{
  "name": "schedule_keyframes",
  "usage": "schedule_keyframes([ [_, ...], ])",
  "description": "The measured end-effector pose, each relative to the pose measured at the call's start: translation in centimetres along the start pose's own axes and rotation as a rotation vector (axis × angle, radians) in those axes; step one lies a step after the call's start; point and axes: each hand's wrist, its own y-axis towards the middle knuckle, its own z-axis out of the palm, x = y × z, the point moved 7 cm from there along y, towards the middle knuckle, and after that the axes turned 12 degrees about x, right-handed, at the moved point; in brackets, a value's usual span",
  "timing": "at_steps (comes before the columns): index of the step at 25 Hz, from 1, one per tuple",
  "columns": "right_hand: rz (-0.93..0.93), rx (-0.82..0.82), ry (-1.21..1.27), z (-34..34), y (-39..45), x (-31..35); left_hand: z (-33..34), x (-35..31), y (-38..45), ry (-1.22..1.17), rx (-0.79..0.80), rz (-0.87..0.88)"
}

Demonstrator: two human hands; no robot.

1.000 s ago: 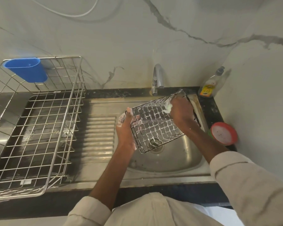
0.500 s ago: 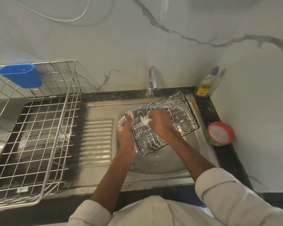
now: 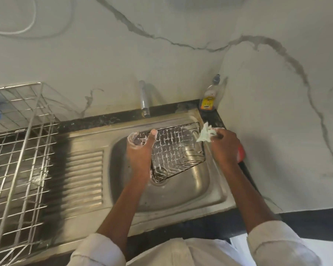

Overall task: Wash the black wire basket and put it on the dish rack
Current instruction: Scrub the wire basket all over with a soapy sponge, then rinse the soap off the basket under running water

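Walls (image 3: 181, 77): pale marble-look panels, grey veining, meeting in a corner at right. White cable (image 3: 30, 25) looped upper left. Table (image 3: 306, 219): black speckled stone, set with steel sink (image 3: 190, 191) and ribbed drainboard (image 3: 83, 177). Chrome tap (image 3: 144, 98) at back.

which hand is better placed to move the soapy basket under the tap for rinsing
Left. The left hand already grips the black wire basket over the sink; the right hand is off it, holding the scrubber.

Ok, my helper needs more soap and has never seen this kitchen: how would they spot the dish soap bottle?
Start at the steel sink and follow its far right corner to where the two marble walls meet. The dish soap bottle stands there on the black counter, right of the tap: clear, with a yellow label and a grey cap.
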Motion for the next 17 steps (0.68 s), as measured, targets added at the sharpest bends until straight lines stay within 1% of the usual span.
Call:
schedule_keyframes([
  [1, 0.038, -0.029, -0.061, -1.1, 0.7, -1.8, 1.1, -0.3, 0.3, 0.076, 0.005, 0.024],
  [2, 0.06, -0.022, -0.122, -1.7, 1.3, -3.3, 2.2, -0.4, 0.6, 0.136, 0.013, 0.047],
  [5, 0.081, 0.093, -0.276, -1.7, 2.9, -6.3, 4.8, -0.7, 1.3, 0.234, 0.048, 0.077],
  [8, 0.118, 0.237, -0.51, -1.0, 3.4, -7.2, 5.8, -1.1, 1.3, 0.306, 0.065, 0.098],
  [10, 0.084, 0.235, -0.585, -1.1, 3.3, -6.5, 6.1, -1.2, 1.3, 0.371, 0.079, 0.109],
  [11, 0.034, 0.199, -0.556, -1.3, 3.4, -5.8, 6.1, -1.4, 1.4, 0.405, 0.087, 0.11],
  [13, -0.141, 0.136, -0.351, -0.8, 3.4, -3.7, 6.0, -1.7, 1.6, 0.481, 0.103, 0.117],
  [14, -0.234, 0.168, -0.255, 0.3, 3.3, -2.0, 5.9, -1.8, 1.9, 0.526, 0.119, 0.122],
  [15, -0.332, 0.243, -0.203, 1.9, 2.9, -0.2, 5.8, -1.9, 2.2, 0.576, 0.141, 0.124],
  [17, -0.472, 0.45, -0.206, 6.2, 1.9, 3.0, 5.6, -2.3, 3.2, 0.671, 0.21, 0.128],
])
